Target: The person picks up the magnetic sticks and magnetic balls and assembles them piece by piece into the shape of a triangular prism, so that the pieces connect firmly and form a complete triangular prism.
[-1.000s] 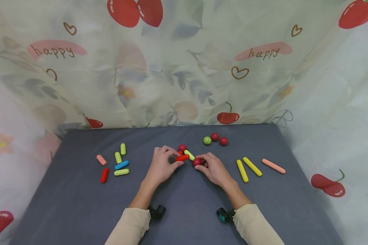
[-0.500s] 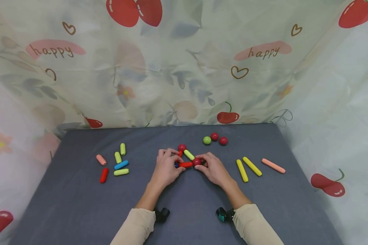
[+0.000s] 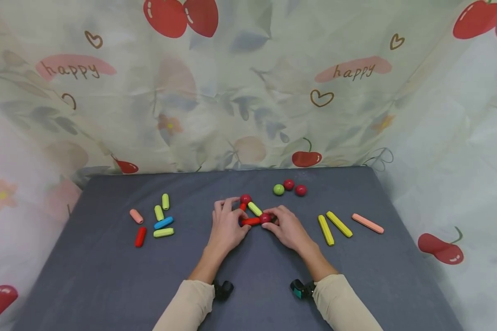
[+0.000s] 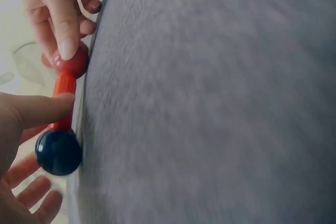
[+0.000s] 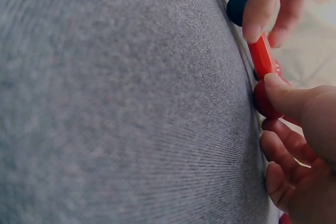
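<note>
My left hand (image 3: 227,227) pinches a short red stick (image 3: 251,221) between thumb and fingers. That stick reaches from a dark blue ball (image 4: 59,152) to a red ball (image 3: 265,218), touching both. My right hand (image 3: 289,229) holds this red ball with thumb and fingertips. A pale yellow-green stick (image 3: 255,209) runs from it to a farther red ball (image 3: 245,199). Another red stick (image 3: 242,207), partly covered by my left fingers, meets the farther ball. Together the pieces form a triangle. In the head view my left hand hides the blue ball.
At left lie several short sticks, among them a blue one (image 3: 163,223), a red one (image 3: 140,237) and a pink one (image 3: 136,216). Behind my right hand sit a green ball (image 3: 279,190) and two red balls (image 3: 301,190). Longer yellow sticks (image 3: 326,230) and a pink stick (image 3: 367,223) lie right.
My left hand has moved right and slightly toward me, bringing the red stick from apart to touching the red ball in my right hand. The right hand has stayed almost still.
</note>
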Tool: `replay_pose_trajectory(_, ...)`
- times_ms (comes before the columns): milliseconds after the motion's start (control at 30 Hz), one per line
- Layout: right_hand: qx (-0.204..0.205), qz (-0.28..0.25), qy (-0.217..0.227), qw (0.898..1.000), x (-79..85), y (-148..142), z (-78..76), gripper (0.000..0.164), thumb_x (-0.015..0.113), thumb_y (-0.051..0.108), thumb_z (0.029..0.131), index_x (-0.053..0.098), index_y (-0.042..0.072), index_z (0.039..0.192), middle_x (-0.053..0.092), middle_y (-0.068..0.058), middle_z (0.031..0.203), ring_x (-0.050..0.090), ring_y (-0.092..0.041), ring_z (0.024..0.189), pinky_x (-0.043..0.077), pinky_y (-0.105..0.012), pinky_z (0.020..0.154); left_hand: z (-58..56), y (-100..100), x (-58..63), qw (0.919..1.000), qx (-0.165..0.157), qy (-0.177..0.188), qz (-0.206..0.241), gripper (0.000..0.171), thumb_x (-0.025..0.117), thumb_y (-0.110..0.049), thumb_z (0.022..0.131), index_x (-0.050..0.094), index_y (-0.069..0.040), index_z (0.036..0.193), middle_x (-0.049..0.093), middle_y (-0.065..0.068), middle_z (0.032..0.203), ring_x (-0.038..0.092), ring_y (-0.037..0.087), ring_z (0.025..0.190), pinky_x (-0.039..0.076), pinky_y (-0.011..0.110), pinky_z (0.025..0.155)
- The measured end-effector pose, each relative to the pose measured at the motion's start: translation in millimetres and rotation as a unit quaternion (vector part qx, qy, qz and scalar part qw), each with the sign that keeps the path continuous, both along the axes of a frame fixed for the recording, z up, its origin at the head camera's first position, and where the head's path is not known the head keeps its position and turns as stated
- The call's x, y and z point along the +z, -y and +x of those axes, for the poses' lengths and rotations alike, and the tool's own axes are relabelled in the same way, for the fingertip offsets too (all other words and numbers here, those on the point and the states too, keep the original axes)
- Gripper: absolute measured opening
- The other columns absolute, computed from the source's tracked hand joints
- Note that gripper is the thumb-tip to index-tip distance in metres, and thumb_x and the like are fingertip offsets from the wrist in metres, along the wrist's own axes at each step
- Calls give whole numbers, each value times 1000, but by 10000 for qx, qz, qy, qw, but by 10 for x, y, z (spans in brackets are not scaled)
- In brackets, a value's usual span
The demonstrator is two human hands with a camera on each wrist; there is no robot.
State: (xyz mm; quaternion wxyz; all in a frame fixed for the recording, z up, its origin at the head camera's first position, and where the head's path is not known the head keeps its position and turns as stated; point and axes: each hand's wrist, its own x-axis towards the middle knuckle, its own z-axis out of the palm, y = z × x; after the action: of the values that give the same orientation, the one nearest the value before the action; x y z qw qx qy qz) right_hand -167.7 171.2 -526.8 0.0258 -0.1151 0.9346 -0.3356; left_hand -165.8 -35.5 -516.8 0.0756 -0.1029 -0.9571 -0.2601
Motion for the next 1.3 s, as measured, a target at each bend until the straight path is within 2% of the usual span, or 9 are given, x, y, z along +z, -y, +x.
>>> replay_pose_trajectory(167,-24,24,65,10000,-14,0,7,38,77,31,92,70,18,126,62,-1,100,53,-8,77,48,-26,74,84,169,-18,9955,-16,329,891,36,89,-26,80,75,-20,112,57,6,137,47,29,117,48,47,97)
replay_pose_trajectory(267,-30,-75,64,9999,-6,-14,13,39,77,31,92,70,17,127,63,-1,103,54,-8,79,49,-26,75,141,414,24,9899,116,582,1287,49,87,-30,82,69,-20,127,57,4,134,47,28,116,48,47,96)
replay_pose_trajectory(333,-50,-148,87,9998,-2,-25,16,39,77,31,92,69,17,128,64,-1,105,55,-9,80,49,-26,75,175,666,71,9864,283,648,1483,53,86,-32,84,67,-20,132,58,4,134,47,28,118,46,49,99)
replay_pose_trajectory(533,-87,-223,142,9996,-13,-44,17,40,77,30,92,68,17,129,64,0,108,55,-9,81,49,-24,75,313,1472,149,9808,941,433,1652,60,86,-28,84,63,-13,137,61,12,136,49,33,123,38,51,104)
replay_pose_trajectory(700,-79,-210,101,9997,-24,-28,11,41,77,31,92,68,18,129,64,0,108,55,-9,81,48,-25,75,471,1831,99,9755,1494,582,1505,58,87,-23,82,64,-10,134,62,16,126,51,32,111,39,46,95)
replay_pose_trajectory(800,-65,-212,100,9997,-28,-11,10,41,77,31,92,68,17,129,64,0,109,55,-9,82,49,-25,75,505,1859,83,9789,1407,710,1298,52,86,-18,83,66,-10,130,63,17,121,53,31,106,40,45,92)
replay_pose_trajectory(900,-85,-211,113,9997,-27,-23,8,41,77,31,92,68,18,130,64,0,109,55,-9,82,49,-25,75,465,1805,83,9856,1047,835,1036,45,84,-13,84,69,-8,126,66,17,121,58,32,106,45,48,95)
replay_pose_trajectory(1100,-139,-218,162,9995,-16,-31,22,41,78,31,91,68,18,130,64,1,109,55,-9,82,49,-25,75,325,1519,56,9886,789,1087,687,41,82,-5,84,70,-10,123,69,13,114,64,25,96,54,44,84)
replay_pose_trajectory(1300,-162,-277,209,9993,-7,-6,28,42,78,31,91,68,18,130,64,1,109,55,-9,81,49,-24,74,157,1072,135,9806,640,1068,1514,40,77,-5,90,67,-10,128,73,9,116,70,23,104,59,42,89)
